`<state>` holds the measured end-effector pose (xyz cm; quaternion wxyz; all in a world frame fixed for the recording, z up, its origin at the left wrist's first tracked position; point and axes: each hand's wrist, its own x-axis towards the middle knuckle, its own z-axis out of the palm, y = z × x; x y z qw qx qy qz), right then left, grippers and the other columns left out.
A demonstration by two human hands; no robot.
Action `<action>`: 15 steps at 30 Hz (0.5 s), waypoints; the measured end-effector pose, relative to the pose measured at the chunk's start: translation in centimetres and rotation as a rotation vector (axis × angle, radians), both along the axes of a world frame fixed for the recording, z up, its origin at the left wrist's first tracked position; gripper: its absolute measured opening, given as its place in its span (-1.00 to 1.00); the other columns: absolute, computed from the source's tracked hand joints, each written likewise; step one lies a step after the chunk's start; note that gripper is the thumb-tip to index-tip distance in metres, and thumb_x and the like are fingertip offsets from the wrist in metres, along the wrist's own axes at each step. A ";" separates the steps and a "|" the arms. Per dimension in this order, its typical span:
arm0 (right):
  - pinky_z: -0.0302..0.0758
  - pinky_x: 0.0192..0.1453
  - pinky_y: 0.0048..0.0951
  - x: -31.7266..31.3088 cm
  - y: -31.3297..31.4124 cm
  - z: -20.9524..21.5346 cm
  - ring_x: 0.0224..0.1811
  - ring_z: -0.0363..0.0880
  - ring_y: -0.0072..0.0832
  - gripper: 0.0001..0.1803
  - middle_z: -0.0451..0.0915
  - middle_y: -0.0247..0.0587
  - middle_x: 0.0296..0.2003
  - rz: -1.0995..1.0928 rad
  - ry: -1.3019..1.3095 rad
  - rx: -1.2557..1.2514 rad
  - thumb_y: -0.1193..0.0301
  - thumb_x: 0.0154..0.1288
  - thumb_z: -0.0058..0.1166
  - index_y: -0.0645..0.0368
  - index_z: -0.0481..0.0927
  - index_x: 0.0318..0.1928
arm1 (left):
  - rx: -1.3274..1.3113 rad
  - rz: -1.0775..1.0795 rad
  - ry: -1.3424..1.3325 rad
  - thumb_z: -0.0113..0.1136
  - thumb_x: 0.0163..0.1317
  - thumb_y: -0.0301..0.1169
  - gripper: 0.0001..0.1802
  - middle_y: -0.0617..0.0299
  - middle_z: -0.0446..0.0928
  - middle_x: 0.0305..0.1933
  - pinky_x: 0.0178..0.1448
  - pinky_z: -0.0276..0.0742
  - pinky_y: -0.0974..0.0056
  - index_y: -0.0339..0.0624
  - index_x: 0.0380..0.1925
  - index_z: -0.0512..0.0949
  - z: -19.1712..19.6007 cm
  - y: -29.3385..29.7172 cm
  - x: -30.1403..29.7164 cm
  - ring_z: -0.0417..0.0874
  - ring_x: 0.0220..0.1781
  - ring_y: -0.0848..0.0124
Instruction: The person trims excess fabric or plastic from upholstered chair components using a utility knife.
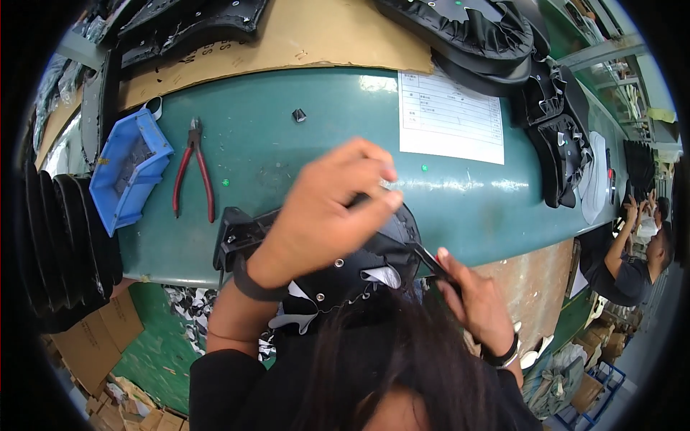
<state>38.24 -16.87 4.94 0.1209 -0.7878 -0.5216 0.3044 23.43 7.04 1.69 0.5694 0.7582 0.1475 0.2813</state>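
Tabletop point(266, 165) in glossy green spans the middle of the frame. Near its left end stands a blue plastic parts bin point(105, 190), open-topped, with small dark grey pieces point(136, 159) inside. Just right of the bin lie red-handled pliers point(190, 158), handles spread apart. At lower centre, by the near edge, is a black padded piece point(350, 274) with metal eyelets. The right hand point(480, 302) has its fingers clamped on a slim dark-handled tool point(436, 266), whose metal end appears to touch that piece. The left hand point(327, 212), motion-blurred, is over the piece with fingers curled; I cannot tell whether they grip anything. Brown cardboard boxes point(97, 341) sit at lower left, contents not discernible.
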 end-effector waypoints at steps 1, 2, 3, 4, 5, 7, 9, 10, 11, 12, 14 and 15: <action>0.43 -0.40 -0.06 0.9 0.6 -0.4 -0.49 0.52 0.02 -0.38 0.51 -0.04 -0.47 0.083 -0.091 0.054 0.34 0.32 0.15 -0.15 0.34 0.39 | 0.192 0.022 0.256 0.30 0.15 -0.35 -0.74 0.19 0.47 -0.38 -0.22 0.42 0.25 -0.23 -0.59 0.47 1.2 -1.0 0.3 0.51 -0.31 0.26; 0.41 -0.40 -0.06 1.8 1.6 -0.3 -0.49 0.53 -0.01 -0.39 0.52 -0.07 -0.48 0.146 -0.153 0.094 0.32 0.34 0.13 -0.20 0.35 0.38 | 0.443 0.007 0.329 0.33 0.11 -0.36 -0.72 0.19 0.46 -0.41 -0.23 0.39 0.24 -0.22 -0.62 0.46 0.9 -1.7 0.4 0.47 -0.35 0.22; 0.41 -0.40 -0.06 2.1 2.6 -0.2 -0.49 0.53 -0.01 -0.39 0.52 -0.07 -0.48 0.152 -0.149 0.100 0.32 0.34 0.13 -0.20 0.35 0.38 | 0.696 -0.003 0.404 0.36 0.07 -0.37 -0.70 0.19 0.45 -0.45 -0.24 0.35 0.22 -0.22 -0.66 0.44 0.2 -2.0 0.3 0.43 -0.40 0.18; 0.41 -0.40 -0.06 2.3 3.5 -0.1 -0.49 0.53 -0.01 -0.40 0.51 -0.09 -0.48 0.161 -0.162 0.074 0.33 0.34 0.13 -0.22 0.35 0.38 | 0.702 0.008 0.407 0.36 0.07 -0.37 -0.70 0.19 0.45 -0.45 -0.24 0.35 0.22 -0.22 -0.66 0.44 -0.7 -2.1 0.3 0.43 -0.40 0.18; 0.40 -0.39 -0.05 2.2 4.0 0.0 -0.49 0.53 -0.02 -0.40 0.51 -0.10 -0.49 0.171 -0.176 0.046 0.34 0.34 0.12 -0.23 0.35 0.38 | 0.625 0.014 0.335 0.36 0.06 -0.40 -0.70 0.22 0.39 -0.49 -0.27 0.30 0.26 -0.22 -0.68 0.42 -1.8 -1.8 0.4 0.40 -0.42 0.25; 0.43 -0.36 -0.04 1.6 3.4 -1.0 -0.47 0.54 0.00 -0.38 0.56 -0.07 -0.44 0.176 -0.160 0.057 0.37 0.33 0.13 -0.11 0.33 0.39 | 0.547 0.015 0.259 0.36 0.05 -0.43 -0.68 0.25 0.34 -0.54 -0.29 0.24 0.29 -0.22 -0.70 0.40 -2.2 -1.2 0.8 0.36 -0.43 0.32; 0.46 -0.31 -0.03 -0.2 1.2 -1.8 -0.46 0.56 0.02 -0.36 0.60 -0.02 -0.41 0.068 -0.125 0.236 0.39 0.32 0.14 0.05 0.30 0.39 | -0.261 0.084 0.099 0.31 0.07 -0.45 -0.66 0.25 0.31 -0.61 -0.28 0.23 0.31 -0.22 -0.76 0.39 -1.2 -0.3 0.4 0.35 -0.41 0.43; 0.49 -0.28 -0.02 -1.2 0.3 -1.6 -0.46 0.57 0.04 -0.35 0.62 0.02 -0.41 -0.031 0.002 0.175 0.41 0.30 0.15 0.16 0.29 0.38 | -0.559 0.134 -0.096 0.26 0.10 -0.52 -0.68 0.31 0.23 -0.60 -0.27 0.18 0.34 -0.25 -0.74 0.37 -1.6 0.2 0.0 0.28 -0.41 0.50; 0.49 -0.28 -0.02 -1.4 0.4 -1.6 -0.46 0.57 0.04 -0.35 0.62 0.02 -0.41 -0.029 0.001 0.178 0.41 0.30 0.15 0.16 0.29 0.38 | -0.654 0.157 -0.189 0.26 0.14 -0.51 -0.71 0.33 0.24 -0.54 -0.25 0.22 0.35 -0.30 -0.69 0.41 -2.3 0.9 -0.5 0.31 -0.38 0.50; 0.49 -0.29 -0.03 -1.8 0.7 -1.9 -0.47 0.57 0.04 -0.36 0.62 0.01 -0.42 -0.028 -0.048 0.181 0.40 0.31 0.15 0.14 0.29 0.38 | -0.450 0.239 -0.081 0.26 0.14 -0.49 -0.72 0.29 0.32 -0.50 -0.22 0.26 0.35 -0.32 -0.67 0.41 -2.4 0.8 -0.6 0.35 -0.37 0.48; 0.47 -0.36 -0.07 -1.1 2.0 -2.4 -0.49 0.57 0.00 -0.38 0.60 -0.05 -0.45 0.056 -0.204 0.227 0.34 0.33 0.13 -0.06 0.32 0.39 | -0.238 0.325 0.028 0.27 0.15 -0.47 -0.72 0.24 0.40 -0.46 -0.19 0.31 0.34 -0.34 -0.64 0.42 -2.0 0.9 -1.5 0.39 -0.36 0.45; 0.47 -0.36 -0.07 -0.2 3.1 -2.0 -0.49 0.57 0.00 -0.38 0.60 -0.05 -0.45 0.064 -0.204 0.232 0.34 0.33 0.13 -0.06 0.32 0.39 | -0.018 0.270 0.178 0.28 0.15 -0.46 -0.72 0.17 0.49 -0.37 -0.16 0.36 0.31 -0.35 -0.63 0.43 -1.2 1.5 -2.7 0.46 -0.33 0.42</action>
